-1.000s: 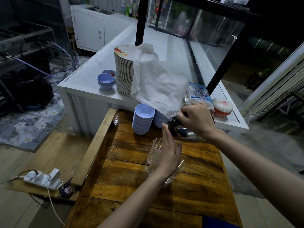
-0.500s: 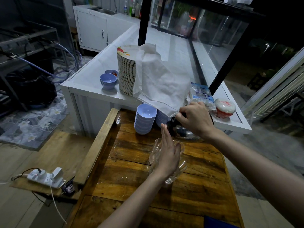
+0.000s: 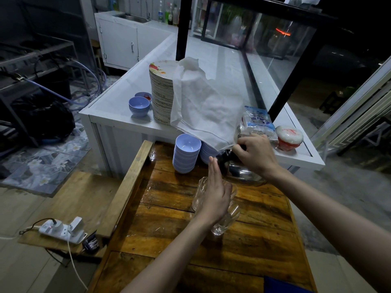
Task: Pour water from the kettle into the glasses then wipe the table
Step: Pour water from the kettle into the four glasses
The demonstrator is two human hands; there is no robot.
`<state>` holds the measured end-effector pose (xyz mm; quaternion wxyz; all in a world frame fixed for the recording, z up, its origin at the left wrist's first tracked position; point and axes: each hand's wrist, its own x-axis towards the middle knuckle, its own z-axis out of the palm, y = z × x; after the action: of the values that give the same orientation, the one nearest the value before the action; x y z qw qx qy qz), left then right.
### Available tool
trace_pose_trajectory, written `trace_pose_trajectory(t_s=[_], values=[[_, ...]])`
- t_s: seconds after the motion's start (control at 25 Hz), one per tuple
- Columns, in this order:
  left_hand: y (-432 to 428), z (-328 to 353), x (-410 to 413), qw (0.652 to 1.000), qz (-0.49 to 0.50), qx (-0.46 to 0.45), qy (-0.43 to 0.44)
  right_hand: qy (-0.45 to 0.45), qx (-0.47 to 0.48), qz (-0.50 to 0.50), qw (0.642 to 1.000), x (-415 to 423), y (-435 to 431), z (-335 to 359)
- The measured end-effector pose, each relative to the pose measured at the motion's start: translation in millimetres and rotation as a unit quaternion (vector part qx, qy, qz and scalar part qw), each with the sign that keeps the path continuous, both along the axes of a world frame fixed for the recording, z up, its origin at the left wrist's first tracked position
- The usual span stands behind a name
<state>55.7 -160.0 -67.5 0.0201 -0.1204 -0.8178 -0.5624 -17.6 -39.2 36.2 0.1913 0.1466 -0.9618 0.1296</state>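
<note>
1. Right hand (image 3: 255,154): fingers curled tight around the dark handle of the kettle (image 3: 243,173). Grip is firm, knuckles up.
2. Kettle: shiny metal body, resting at the far right part of the wooden table (image 3: 211,256), close under the edge of the white counter (image 3: 118,111). Whether its base sits fully on the table I cannot tell; the hand and wrist hide part of it.
3. Left hand (image 3: 215,192): fingers straight and together, palm laid against the side of the glasses (image 3: 222,216), thumb hidden behind. It steadies them rather than clenching; how far it wraps around I cannot tell.
4. Glasses: clear, clustered just on the near side of the kettle, standing on the table. Their count is unclear through the hand. No water level can be made out.
5. Left of the kettle, on the table: two stacks of pale blue bowls (image 3: 186,154), the second stack partly under a hanging white cloth (image 3: 203,106).
6. The cloth drapes from a tall stack of plates (image 3: 161,94) on the counter above and behind the kettle; its lower corner hangs down to the kettle handle.
7. Right of the kettle, on the counter: a plastic packet (image 3: 257,121) and a red-and-white lidded tub (image 3: 288,137).
8. Table surface near the bowls looks wet and glossy.
9. Far left of the kettle, on a low wooden bench: a white power strip (image 3: 62,230).
</note>
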Motion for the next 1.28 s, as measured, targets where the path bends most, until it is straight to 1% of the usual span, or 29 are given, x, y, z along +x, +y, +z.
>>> trace_pose_trajectory(t_s=[0.16,0.28,0.4,0.52,0.6,0.72,0.84,1.04,1.12,1.28], values=[[1.8,8.5,-3.6,0.998,-0.041,-0.049,0.019,-0.032,-0.133,-0.038,0.990,19.3,26.0,-5.0],[10.9,16.6,-5.0,0.991,-0.079,-0.089,0.053,-0.066,-0.244,-0.109,0.962,34.2,51.7,-19.1],[26.6,24.4,-6.4,0.979,-0.122,-0.144,0.082,-0.072,-0.341,-0.176,0.921,49.7,80.0,-36.1],[47.2,29.9,-11.2,0.962,-0.161,-0.189,0.110,-0.072,-0.446,-0.231,0.862,66.2,103.1,-50.6],[63.2,30.5,-15.2,0.949,-0.188,-0.223,0.119,-0.079,-0.499,-0.246,0.827,74.2,118.8,-63.7],[90.7,26.0,-22.5,0.924,-0.233,-0.279,0.115,-0.104,-0.545,-0.286,0.781,81.0,146.5,-88.7],[116.8,14.4,-31.0,0.897,-0.276,-0.330,0.099,-0.125,-0.570,-0.337,0.739,82.9,171.3,-116.6],[153.9,-12.8,-40.9,0.852,-0.320,-0.403,0.092,-0.163,-0.602,-0.391,0.676,81.0,198.9,-160.3],[165.0,-25.6,-44.3,0.835,-0.327,-0.432,0.098,-0.158,-0.626,-0.399,0.651,78.8,204.3,-170.4],[183.5,-42.3,-49.6,0.809,-0.326,-0.473,0.120,-0.139,-0.664,-0.398,0.618,75.5,215.4,-187.5]])
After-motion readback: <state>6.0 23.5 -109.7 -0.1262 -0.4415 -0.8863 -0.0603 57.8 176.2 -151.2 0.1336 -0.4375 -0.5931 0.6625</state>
